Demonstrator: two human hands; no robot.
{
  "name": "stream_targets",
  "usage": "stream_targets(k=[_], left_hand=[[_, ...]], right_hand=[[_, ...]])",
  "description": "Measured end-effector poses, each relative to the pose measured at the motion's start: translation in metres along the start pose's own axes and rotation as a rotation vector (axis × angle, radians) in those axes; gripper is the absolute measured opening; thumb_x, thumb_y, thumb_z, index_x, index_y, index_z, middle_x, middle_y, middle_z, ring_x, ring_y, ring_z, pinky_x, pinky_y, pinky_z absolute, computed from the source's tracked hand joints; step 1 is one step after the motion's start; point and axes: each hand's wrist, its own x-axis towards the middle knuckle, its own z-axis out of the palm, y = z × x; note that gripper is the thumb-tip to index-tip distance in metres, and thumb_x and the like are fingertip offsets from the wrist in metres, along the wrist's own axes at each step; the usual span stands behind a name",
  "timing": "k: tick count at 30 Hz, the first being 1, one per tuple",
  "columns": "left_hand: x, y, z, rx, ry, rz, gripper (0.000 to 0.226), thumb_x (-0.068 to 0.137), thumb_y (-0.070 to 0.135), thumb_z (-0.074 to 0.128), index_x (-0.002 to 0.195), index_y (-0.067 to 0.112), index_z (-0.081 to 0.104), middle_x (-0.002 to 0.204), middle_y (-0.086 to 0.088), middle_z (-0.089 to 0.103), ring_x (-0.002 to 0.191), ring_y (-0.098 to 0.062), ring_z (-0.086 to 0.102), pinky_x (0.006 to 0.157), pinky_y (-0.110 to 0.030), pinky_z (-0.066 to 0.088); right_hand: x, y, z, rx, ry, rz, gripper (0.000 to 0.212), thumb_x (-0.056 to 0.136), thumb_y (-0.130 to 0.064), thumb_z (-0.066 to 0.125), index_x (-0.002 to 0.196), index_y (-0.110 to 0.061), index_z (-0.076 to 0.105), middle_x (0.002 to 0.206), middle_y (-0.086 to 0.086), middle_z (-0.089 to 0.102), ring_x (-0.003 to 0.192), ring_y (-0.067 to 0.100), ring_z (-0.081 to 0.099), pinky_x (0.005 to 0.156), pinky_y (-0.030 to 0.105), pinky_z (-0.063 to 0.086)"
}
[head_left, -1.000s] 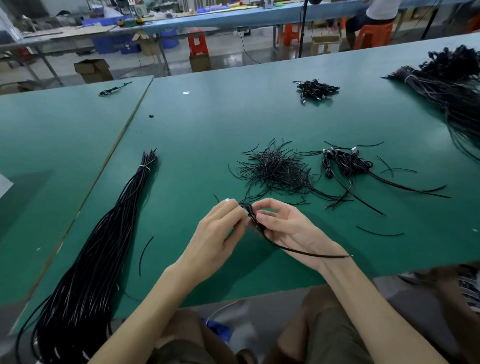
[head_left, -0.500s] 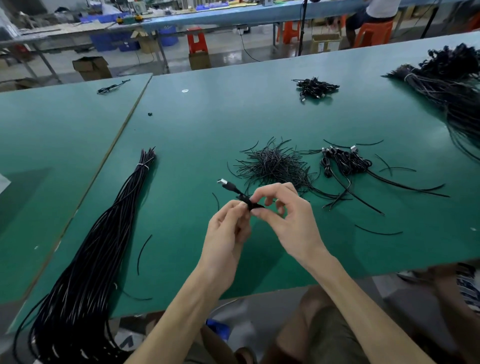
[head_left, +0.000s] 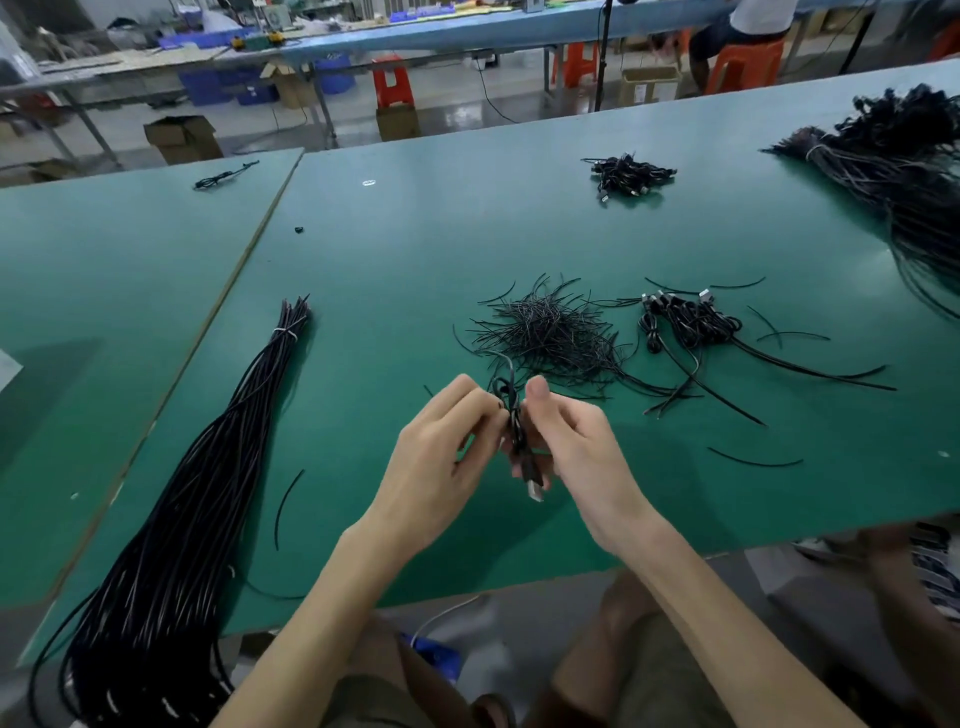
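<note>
Half a second ago the plug pointed up and to the left; now the folded USB cable (head_left: 516, 426) stands upright at the centre of the frame, above the green worktop (head_left: 415, 249), with its metal plug (head_left: 535, 491) hanging lowest, so I judge a tie is being twisted shut. The left hand (head_left: 441, 457) pinches its upper part, and the right hand (head_left: 576, 447) curls round it, thumb raised

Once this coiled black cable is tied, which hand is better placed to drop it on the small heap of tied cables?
Probably the right hand: it grips the coiled black cable, and the heap of tied black cables lies on its side; the left hand would cross over.
</note>
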Motion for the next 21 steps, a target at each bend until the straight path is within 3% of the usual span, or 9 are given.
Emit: stream_targets(k=[5,8,10,14,17,19,21], left_hand=[[-0.004,-0.003,0.003,-0.046,0.025,-0.064,0.022,0.105,0.021,0.052,0.085,0.014,0.052,0.082,0.009,0.042,0.067,-0.011,0.041,0.064,-0.016,0.033],[-0.005,0.005,0.013,-0.193,0.069,-0.211,0.026,0.104,0.020,0.054,0.079,0.016,0.049,0.072,0.012,0.041,0.062,-0.009,0.035,0.059,-0.016,0.030],[-0.007,0.010,0.021,-0.428,0.098,-0.392,0.029,0.103,0.023,0.054,0.077,0.012,0.048,0.068,0.010,0.038,0.061,-0.009,0.031,0.058,-0.019,0.030],[-0.004,0.013,0.026,-0.965,0.086,-0.701,0.025,0.095,0.024,0.058,0.070,0.022,0.056,0.070,0.004,0.042,0.063,-0.010,0.035,0.056,-0.018,0.035],[0.005,0.009,0.022,-1.067,0.000,-0.895,0.022,0.086,0.021,0.059,0.065,0.021,0.057,0.063,0.004,0.037,0.054,-0.010,0.029,0.049,-0.021,0.027],[0.006,0.004,0.019,-1.065,-0.087,-0.987,0.027,0.091,0.017,0.056,0.064,0.020,0.056,0.061,0.004,0.032,0.051,-0.011,0.025,0.051,-0.026,0.020],[0.004,-0.001,0.018,-1.062,-0.132,-1.015,0.039,0.094,0.012,0.052,0.057,0.024,0.056,0.063,0.004,0.032,0.055,-0.012,0.026,0.060,-0.032,0.015]], right_hand=[[0.002,0.002,-0.001,-0.028,-0.053,-0.021,0.024,0.099,-0.035,0.064,0.093,-0.012,0.069,0.073,-0.008,0.060,0.067,0.008,0.051,0.062,0.022,0.044],[0.003,0.002,0.003,-0.005,0.045,-0.102,0.014,0.093,-0.025,0.070,0.099,-0.013,0.071,0.089,-0.001,0.072,0.085,0.019,0.063,0.082,0.036,0.055],[0.006,0.002,0.005,-0.020,0.117,-0.164,0.008,0.091,-0.013,0.074,0.099,-0.012,0.072,0.092,0.000,0.073,0.089,0.030,0.063,0.084,0.045,0.052],[0.008,0.004,0.007,-0.089,0.182,-0.235,0.019,0.088,-0.002,0.075,0.093,-0.019,0.070,0.090,-0.009,0.070,0.082,0.014,0.060,0.073,0.035,0.049],[0.008,0.012,-0.003,-0.521,0.191,-0.589,0.015,0.089,0.004,0.072,0.094,-0.010,0.071,0.097,-0.002,0.069,0.087,0.017,0.057,0.078,0.025,0.049],[0.010,0.017,-0.011,-0.814,0.127,-0.874,0.014,0.095,0.007,0.064,0.099,-0.003,0.072,0.101,0.003,0.069,0.089,0.023,0.059,0.084,0.028,0.052],[0.011,0.021,-0.015,-0.947,0.090,-0.988,0.016,0.099,0.006,0.060,0.104,-0.002,0.073,0.104,0.005,0.069,0.091,0.026,0.062,0.087,0.034,0.055]])
